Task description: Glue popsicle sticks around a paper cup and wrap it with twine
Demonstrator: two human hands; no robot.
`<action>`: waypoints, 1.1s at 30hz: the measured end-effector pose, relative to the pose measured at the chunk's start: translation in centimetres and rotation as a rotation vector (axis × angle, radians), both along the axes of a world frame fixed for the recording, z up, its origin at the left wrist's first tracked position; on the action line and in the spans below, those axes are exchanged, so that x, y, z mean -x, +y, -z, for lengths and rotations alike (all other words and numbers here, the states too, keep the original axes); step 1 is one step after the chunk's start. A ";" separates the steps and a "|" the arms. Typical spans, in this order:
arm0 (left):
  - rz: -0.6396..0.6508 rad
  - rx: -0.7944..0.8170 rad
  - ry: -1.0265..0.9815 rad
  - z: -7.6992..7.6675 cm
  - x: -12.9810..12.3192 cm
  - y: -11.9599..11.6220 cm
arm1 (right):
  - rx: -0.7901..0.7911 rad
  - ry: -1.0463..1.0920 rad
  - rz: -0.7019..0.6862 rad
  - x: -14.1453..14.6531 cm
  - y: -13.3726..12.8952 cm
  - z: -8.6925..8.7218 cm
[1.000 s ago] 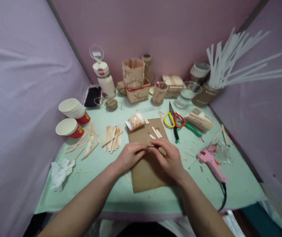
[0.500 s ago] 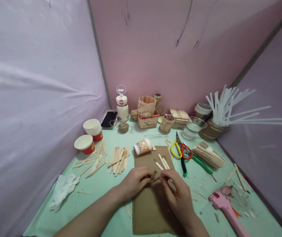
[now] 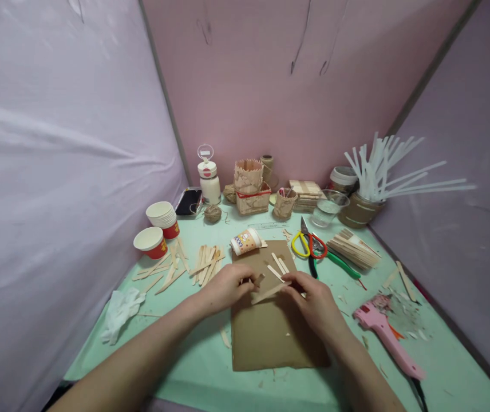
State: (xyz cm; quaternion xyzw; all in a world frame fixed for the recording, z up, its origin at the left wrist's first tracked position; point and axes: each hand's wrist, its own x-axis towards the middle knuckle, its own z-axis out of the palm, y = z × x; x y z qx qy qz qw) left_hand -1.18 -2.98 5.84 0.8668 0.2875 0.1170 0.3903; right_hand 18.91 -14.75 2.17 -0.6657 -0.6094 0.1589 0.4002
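Note:
My left hand (image 3: 233, 286) is closed on a short brown piece (image 3: 260, 280), perhaps cardboard or wood; one end sticks out past the fingers. Facing it, my right hand (image 3: 312, 293) pinches one end of a flat wooden stick (image 3: 269, 293), which slants down to the left between the hands. Both hands are above a brown cardboard sheet (image 3: 266, 343). Just beyond the fingers, several pale craft sticks (image 3: 278, 264) lie on the sheet. A printed paper cup (image 3: 245, 241) rests on its side at the sheet's far left corner.
Craft sticks (image 3: 205, 264) lie left of the sheet, near red-and-white paper cups (image 3: 150, 242). On the right are scissors (image 3: 309, 243), green-handled pliers (image 3: 343, 266), a stick bundle (image 3: 354, 249) and a pink glue gun (image 3: 388, 337). Woven-looking baskets (image 3: 253, 200) and a white bottle (image 3: 209, 187) stand behind.
The hands have moved slightly apart, and the flat stick now shows at length from my right hand. The view has shifted, revealing more of the table's front edge.

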 end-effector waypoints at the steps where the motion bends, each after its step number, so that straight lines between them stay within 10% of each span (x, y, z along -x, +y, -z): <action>1: 0.013 -0.008 0.014 -0.4 0.0 0.0 | 0.064 -0.021 -0.022 -0.4 -0.1 -0.2; 13: 0.058 -0.164 -0.096 2.9 1.1 0.4 | 0.226 -0.230 -0.158 -1.2 -1.3 -0.3; 33: 0.178 -0.131 -0.156 2.0 2.0 0.9 | 0.293 -0.360 -0.136 -1.4 -1.7 0.4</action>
